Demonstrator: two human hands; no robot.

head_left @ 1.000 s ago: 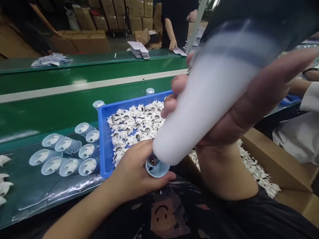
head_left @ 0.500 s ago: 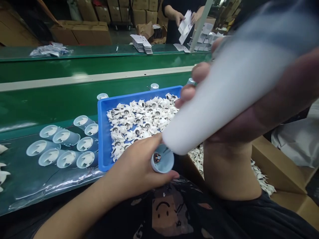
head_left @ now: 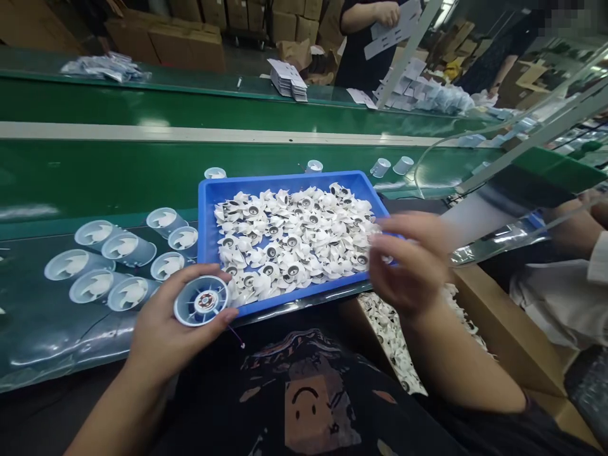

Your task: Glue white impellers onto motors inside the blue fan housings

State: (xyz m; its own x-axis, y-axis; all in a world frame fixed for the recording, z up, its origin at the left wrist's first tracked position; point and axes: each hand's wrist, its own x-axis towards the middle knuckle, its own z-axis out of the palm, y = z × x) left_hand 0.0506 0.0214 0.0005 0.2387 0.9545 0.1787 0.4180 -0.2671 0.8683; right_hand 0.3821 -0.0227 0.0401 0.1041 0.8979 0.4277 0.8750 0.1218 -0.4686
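My left hand is wrapped round a light blue cup, its open end facing up. Inside the cup sit a round motor part and ribs, and a thin dark wire hangs below it. Motion blurs my right hand, which is over the right edge of a blue tray; whether it holds anything is unclear. The tray holds many white fan wheels. Just beyond my right hand is a blurred, whitish translucent object with a dark green end.
Several blue cups with white wheels lie left of the tray. More cups stand behind it. A cardboard box of wheels is at the lower right. Across the green bench, a person's hand holds white sheets.
My left hand has moved left with the cup, which now faces up more. My right hand has moved down and away from the large whitish object, which is now farther off at the right.
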